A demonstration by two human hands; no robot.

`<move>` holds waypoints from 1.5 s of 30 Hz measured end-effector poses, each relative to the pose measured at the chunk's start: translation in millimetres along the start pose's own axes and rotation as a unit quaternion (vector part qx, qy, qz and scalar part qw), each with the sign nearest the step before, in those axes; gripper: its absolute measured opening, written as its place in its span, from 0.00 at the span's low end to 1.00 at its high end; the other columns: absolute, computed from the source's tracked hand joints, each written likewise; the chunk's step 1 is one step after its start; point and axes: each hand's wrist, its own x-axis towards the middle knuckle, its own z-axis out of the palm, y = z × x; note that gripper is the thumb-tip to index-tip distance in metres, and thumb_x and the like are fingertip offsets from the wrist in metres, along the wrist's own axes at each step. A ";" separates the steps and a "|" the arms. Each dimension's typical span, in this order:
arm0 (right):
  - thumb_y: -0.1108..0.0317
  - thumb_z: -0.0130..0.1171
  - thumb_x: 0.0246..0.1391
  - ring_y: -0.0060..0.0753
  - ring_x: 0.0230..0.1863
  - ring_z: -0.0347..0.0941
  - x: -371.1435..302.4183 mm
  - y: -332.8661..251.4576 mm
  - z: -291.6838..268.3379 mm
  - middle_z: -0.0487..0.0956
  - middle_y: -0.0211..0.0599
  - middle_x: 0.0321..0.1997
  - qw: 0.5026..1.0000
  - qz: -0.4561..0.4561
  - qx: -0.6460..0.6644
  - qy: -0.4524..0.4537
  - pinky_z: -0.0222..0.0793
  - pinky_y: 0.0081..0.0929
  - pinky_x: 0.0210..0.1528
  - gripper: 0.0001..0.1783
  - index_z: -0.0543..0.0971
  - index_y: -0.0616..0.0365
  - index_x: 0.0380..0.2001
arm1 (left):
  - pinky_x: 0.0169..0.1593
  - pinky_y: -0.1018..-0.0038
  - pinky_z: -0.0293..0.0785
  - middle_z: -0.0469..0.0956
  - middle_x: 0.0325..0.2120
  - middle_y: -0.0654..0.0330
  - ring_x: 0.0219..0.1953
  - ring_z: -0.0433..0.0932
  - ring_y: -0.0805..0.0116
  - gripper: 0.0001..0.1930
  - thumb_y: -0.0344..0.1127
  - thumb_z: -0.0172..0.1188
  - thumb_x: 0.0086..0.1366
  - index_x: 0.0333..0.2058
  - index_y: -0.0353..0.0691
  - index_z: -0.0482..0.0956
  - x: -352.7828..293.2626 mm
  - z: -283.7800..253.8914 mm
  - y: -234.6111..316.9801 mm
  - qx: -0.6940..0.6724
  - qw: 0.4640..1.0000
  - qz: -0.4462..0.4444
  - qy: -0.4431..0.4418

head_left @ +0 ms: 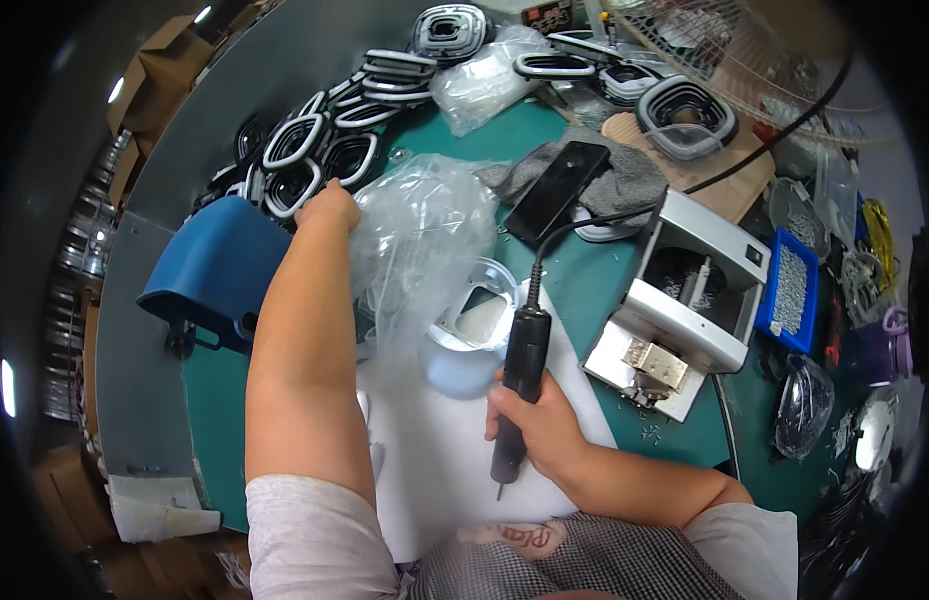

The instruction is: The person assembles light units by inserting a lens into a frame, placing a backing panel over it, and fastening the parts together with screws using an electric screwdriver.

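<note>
My right hand [540, 425] is wrapped round a black electric screwdriver [527, 370], its bit pointing down toward me over a white foam sheet [424, 480]. My left arm stretches forward, and my left hand [329, 205] is at a cluster of black and grey rounded frames [292, 187]; its fingertips are mostly hidden, so I cannot tell whether they grip one. Just left of that arm stands a dark blue plastic housing [209, 262]. A pale blue, ring-topped plastic part [459, 370] lies on the foam, left of the screwdriver. Beside it is a crumpled clear plastic bag [424, 215].
A black phone [559, 190] rests against a grey cloth [629, 175]. To the right is a silver screw feeder [699, 290], with a blue tray of screws [789, 290] beyond. The screwdriver's cord [609, 217] runs up past the feeder. A wire fan guard [704, 40] overhangs the far right.
</note>
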 end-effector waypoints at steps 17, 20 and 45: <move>0.70 0.58 0.60 0.31 0.25 0.74 -0.2 -1.6 2.1 0.73 0.36 0.27 0.999 -0.013 -0.030 -0.009 0.73 0.31 0.31 0.14 0.65 0.59 0.44 | 0.47 0.61 0.76 0.82 0.43 0.51 0.46 0.80 0.50 0.14 0.39 0.55 0.65 0.46 0.43 0.82 -79.4 -99.8 -17.3 -0.176 0.890 0.098 0.410; 0.69 0.58 0.60 0.31 0.25 0.73 1.1 0.3 0.7 0.73 0.36 0.28 0.999 -0.018 -0.045 -0.015 0.73 0.30 0.30 0.14 0.65 0.59 0.44 | 0.45 0.63 0.76 0.83 0.40 0.52 0.42 0.81 0.52 0.13 0.40 0.55 0.67 0.46 0.43 0.81 -115.5 -108.1 -24.4 -0.297 0.807 0.145 0.489; 0.58 0.62 0.58 0.30 0.24 0.73 -4.2 0.3 -5.2 0.74 0.33 0.27 0.995 -0.035 -0.087 0.031 0.73 0.31 0.27 0.14 0.71 0.55 0.36 | 0.47 0.74 0.76 0.80 0.40 0.58 0.41 0.79 0.70 0.16 0.37 0.51 0.72 0.50 0.32 0.76 -340.4 78.8 -96.6 -0.833 0.545 0.074 -0.055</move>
